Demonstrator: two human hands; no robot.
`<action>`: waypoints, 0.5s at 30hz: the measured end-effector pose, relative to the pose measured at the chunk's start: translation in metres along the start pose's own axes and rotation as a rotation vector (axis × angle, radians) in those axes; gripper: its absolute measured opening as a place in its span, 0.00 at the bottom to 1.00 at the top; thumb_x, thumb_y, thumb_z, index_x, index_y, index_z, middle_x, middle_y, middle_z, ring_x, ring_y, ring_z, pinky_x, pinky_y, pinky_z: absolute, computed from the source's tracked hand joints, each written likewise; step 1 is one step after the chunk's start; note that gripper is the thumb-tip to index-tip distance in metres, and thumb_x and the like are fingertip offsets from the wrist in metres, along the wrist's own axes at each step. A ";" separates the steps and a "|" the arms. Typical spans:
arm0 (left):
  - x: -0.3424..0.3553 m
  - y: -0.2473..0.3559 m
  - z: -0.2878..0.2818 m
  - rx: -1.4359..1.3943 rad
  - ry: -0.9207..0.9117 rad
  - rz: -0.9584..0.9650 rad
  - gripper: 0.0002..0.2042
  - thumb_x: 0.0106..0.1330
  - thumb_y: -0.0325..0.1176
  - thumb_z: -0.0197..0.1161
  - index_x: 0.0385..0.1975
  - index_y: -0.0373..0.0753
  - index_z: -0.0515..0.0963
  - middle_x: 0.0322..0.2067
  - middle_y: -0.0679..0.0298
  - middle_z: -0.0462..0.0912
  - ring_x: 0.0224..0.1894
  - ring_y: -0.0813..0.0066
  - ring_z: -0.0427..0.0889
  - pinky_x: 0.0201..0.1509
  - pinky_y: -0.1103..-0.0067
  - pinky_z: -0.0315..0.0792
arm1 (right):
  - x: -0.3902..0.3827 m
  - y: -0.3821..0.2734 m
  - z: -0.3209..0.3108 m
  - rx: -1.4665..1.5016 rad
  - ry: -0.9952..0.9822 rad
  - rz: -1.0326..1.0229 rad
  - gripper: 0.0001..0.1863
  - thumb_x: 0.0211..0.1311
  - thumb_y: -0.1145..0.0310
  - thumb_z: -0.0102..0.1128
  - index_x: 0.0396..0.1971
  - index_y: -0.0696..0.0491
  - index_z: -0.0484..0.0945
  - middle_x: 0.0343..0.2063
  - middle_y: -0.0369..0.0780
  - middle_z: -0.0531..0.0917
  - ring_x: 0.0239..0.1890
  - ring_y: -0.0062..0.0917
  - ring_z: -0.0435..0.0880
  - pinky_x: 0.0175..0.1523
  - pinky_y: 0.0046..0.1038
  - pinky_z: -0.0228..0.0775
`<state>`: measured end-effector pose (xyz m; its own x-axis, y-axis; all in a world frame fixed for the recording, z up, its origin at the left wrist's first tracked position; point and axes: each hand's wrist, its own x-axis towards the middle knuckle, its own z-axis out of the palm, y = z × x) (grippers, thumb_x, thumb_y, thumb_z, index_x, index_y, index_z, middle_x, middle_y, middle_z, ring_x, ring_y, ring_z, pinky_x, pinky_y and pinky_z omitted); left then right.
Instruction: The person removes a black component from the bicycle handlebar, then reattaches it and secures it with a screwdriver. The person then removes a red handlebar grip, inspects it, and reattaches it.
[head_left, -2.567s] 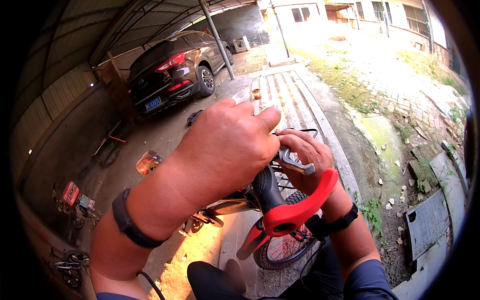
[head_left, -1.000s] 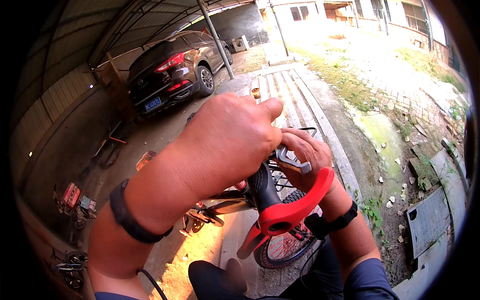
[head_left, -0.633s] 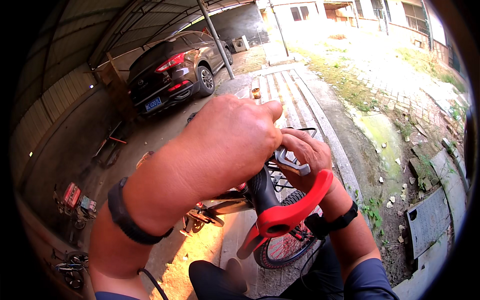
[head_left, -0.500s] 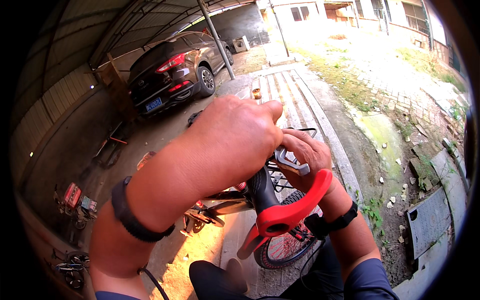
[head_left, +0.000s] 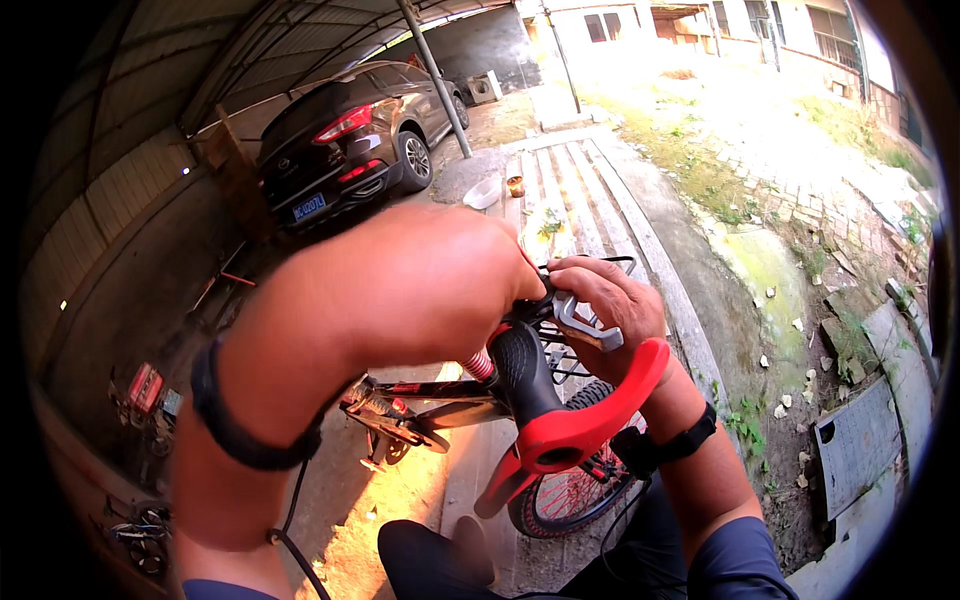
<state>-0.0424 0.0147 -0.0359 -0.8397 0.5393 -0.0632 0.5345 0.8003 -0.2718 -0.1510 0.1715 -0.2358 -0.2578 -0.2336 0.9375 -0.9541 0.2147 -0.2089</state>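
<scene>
A bicycle handlebar with a black grip [head_left: 525, 375] and a red bar end [head_left: 590, 420] lies below my hands. My right hand [head_left: 622, 298] curls round the silver brake lever [head_left: 585, 325], its fingers reaching over the dark lever mount [head_left: 545, 300]. My left hand [head_left: 495, 262] comes across from the left, blurred, with its back toward me. Its fingers are bent down at the lever mount, close to my right fingertips. Most of them are hidden, and a thin reddish edge shows beside them. The bicycle's knobbly wheel [head_left: 545, 515] is lower down, by my legs.
A brown car [head_left: 345, 140] stands under the metal roof beside a post [head_left: 437, 80]. A translucent bowl [head_left: 484, 193] and a small jar [head_left: 515, 187] are on the paving ahead. Small bicycles [head_left: 145, 535] are at lower left. Broken slabs [head_left: 858, 445] lie at right.
My left hand has moved left and slightly down, and its wrist has turned. The bowl, grip and more of the frame now show. My right hand stays almost still at the lever.
</scene>
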 end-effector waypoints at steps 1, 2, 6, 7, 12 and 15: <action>0.003 -0.004 -0.007 -0.080 -0.095 -0.025 0.13 0.65 0.28 0.65 0.48 0.40 0.88 0.34 0.52 0.82 0.36 0.48 0.83 0.40 0.62 0.77 | -0.001 0.000 0.000 -0.003 0.000 -0.001 0.22 0.52 0.72 0.73 0.49 0.46 0.82 0.50 0.34 0.87 0.45 0.32 0.89 0.44 0.32 0.83; 0.005 -0.007 -0.010 -0.159 -0.192 -0.047 0.15 0.66 0.27 0.64 0.50 0.41 0.88 0.33 0.51 0.82 0.37 0.48 0.83 0.41 0.62 0.77 | -0.001 0.000 -0.001 -0.029 -0.001 0.003 0.22 0.52 0.73 0.73 0.49 0.46 0.82 0.50 0.34 0.87 0.45 0.32 0.89 0.43 0.32 0.83; -0.002 -0.004 -0.005 -0.317 -0.202 -0.118 0.19 0.67 0.25 0.61 0.58 0.39 0.85 0.43 0.44 0.87 0.45 0.46 0.86 0.48 0.63 0.79 | -0.001 0.000 -0.001 -0.036 0.012 0.010 0.21 0.52 0.72 0.73 0.49 0.46 0.82 0.50 0.33 0.87 0.44 0.32 0.89 0.43 0.31 0.82; -0.005 -0.005 -0.003 -0.368 -0.221 -0.137 0.20 0.68 0.24 0.61 0.61 0.37 0.83 0.46 0.44 0.87 0.46 0.48 0.87 0.50 0.65 0.80 | -0.001 0.001 -0.001 -0.025 0.005 0.010 0.21 0.52 0.72 0.73 0.49 0.46 0.82 0.50 0.33 0.87 0.45 0.31 0.90 0.43 0.31 0.82; -0.011 -0.007 0.009 -0.500 -0.175 -0.147 0.21 0.69 0.22 0.60 0.62 0.36 0.81 0.47 0.47 0.88 0.48 0.57 0.89 0.54 0.69 0.81 | -0.001 -0.002 -0.003 0.002 0.009 0.013 0.21 0.52 0.71 0.73 0.48 0.46 0.83 0.50 0.33 0.88 0.46 0.31 0.90 0.44 0.31 0.83; -0.015 -0.011 0.016 -0.572 -0.100 -0.097 0.22 0.69 0.21 0.60 0.63 0.36 0.81 0.47 0.48 0.89 0.48 0.60 0.89 0.55 0.70 0.81 | 0.000 -0.006 -0.001 0.100 0.069 -0.005 0.22 0.49 0.75 0.74 0.48 0.49 0.83 0.49 0.37 0.88 0.46 0.34 0.90 0.47 0.31 0.83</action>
<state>-0.0370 -0.0066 -0.0478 -0.8774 0.4517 -0.1619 0.3985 0.8739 0.2784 -0.1453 0.1715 -0.2339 -0.2453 -0.1680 0.9548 -0.9666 0.1175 -0.2276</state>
